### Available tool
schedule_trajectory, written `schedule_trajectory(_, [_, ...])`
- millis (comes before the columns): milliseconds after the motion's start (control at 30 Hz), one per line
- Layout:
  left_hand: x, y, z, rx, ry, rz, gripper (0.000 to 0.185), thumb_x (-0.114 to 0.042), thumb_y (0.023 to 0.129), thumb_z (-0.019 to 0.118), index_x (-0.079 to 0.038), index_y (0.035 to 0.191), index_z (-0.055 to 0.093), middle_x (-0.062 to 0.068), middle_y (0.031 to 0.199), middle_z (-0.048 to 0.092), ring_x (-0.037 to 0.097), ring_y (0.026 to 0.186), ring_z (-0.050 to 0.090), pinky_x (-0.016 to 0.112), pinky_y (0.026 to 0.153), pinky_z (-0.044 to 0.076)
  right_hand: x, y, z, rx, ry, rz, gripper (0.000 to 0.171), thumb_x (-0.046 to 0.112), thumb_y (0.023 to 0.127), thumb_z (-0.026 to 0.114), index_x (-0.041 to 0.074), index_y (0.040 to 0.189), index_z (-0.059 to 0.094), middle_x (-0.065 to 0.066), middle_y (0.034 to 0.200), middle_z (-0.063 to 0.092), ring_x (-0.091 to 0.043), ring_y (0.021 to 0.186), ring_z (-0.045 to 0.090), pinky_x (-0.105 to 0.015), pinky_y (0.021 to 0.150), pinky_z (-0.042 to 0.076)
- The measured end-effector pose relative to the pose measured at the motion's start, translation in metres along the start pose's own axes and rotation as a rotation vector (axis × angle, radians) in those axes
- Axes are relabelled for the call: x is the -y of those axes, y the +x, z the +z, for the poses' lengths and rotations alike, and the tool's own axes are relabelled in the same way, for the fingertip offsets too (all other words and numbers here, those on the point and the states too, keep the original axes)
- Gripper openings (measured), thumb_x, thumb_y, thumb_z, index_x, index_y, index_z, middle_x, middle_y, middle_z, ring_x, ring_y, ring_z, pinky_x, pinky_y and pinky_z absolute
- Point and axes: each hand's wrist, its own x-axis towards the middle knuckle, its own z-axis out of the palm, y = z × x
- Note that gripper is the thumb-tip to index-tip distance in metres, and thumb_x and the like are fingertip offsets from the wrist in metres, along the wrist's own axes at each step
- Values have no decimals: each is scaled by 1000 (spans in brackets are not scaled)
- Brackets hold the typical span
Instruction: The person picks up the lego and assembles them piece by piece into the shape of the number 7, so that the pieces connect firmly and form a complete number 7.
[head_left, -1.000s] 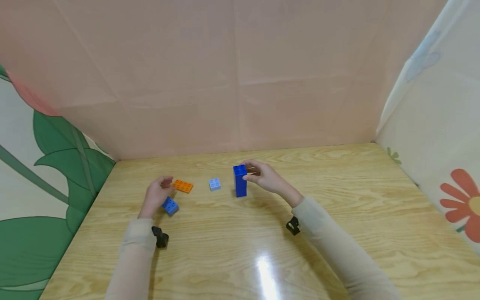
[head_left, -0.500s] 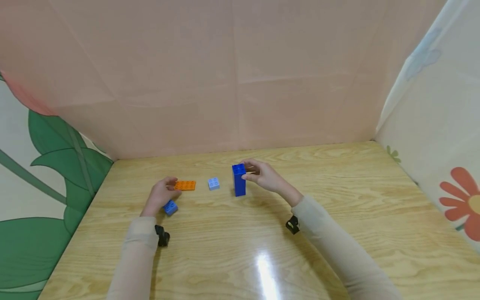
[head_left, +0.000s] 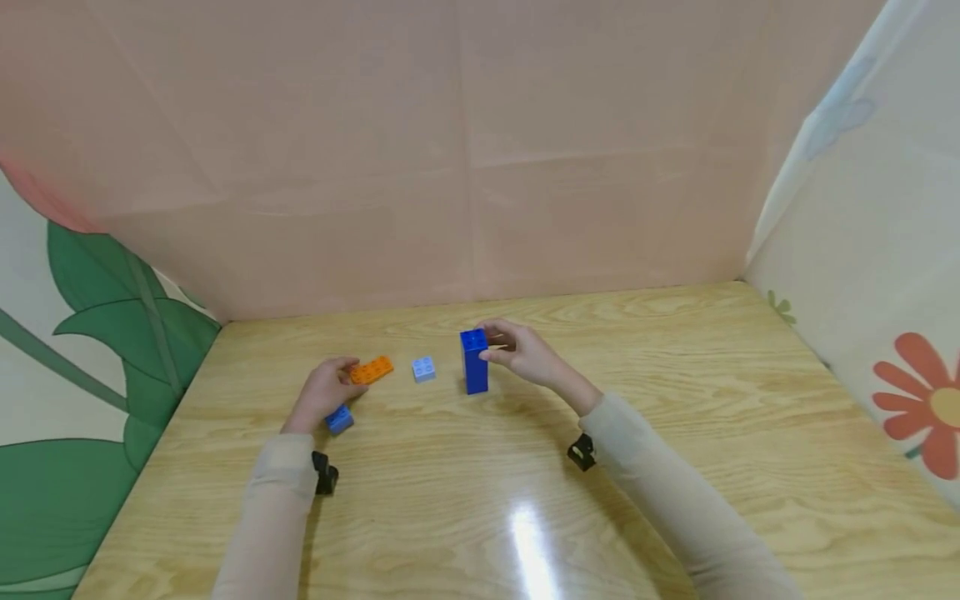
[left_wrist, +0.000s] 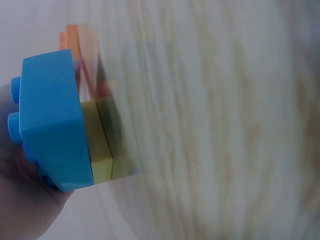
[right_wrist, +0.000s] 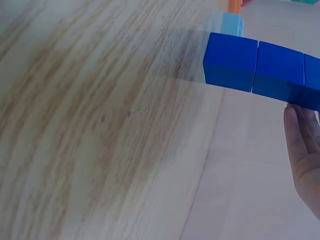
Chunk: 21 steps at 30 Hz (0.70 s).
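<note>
My left hand (head_left: 324, 392) has slid forward over the last second and now pinches the near end of the orange plate (head_left: 372, 369), which has tipped to a new angle on the table (head_left: 675, 467). The same hand also holds a blue brick (left_wrist: 52, 120) with a yellow piece (left_wrist: 100, 150) under it. So I judge the plate is the next piece being taken up. My right hand (head_left: 525, 354) stays curled round the tall blue stack (head_left: 474, 361), upright just beside its fingers. A pale blue brick (head_left: 423, 369) lies between my hands.
</note>
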Motion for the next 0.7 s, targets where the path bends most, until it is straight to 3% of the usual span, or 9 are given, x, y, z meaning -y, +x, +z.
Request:
schedule_trajectory(133, [-1,-1,0,-5,3,6,48,-17,89,67,2,131,54,25,118,54,30,93,56,39,77,49,-1,-1,1,-6,3,-5,45,10,96,57,-1,138,45,-24,132,55,-40,125,52,-47,100,50])
schedule_trajectory(300, [-6,0,-1,-19,-95,3,49,-17,92,63,1,135,50,27,129,48,37,111,54,47,91,50,-4,0,2,-17,13,-9,44,10,96,57,0,137,46,-24,133,55,-40,126,52,-48,101,49])
schedule_trajectory(700, [-55,-5,-9,-101,-293,65,48,-15,93,61,-2,137,49,22,134,51,35,118,54,45,101,49,-6,1,5,-32,51,-38,44,9,94,59,1,136,47,-23,131,56,-39,124,53,-49,101,48])
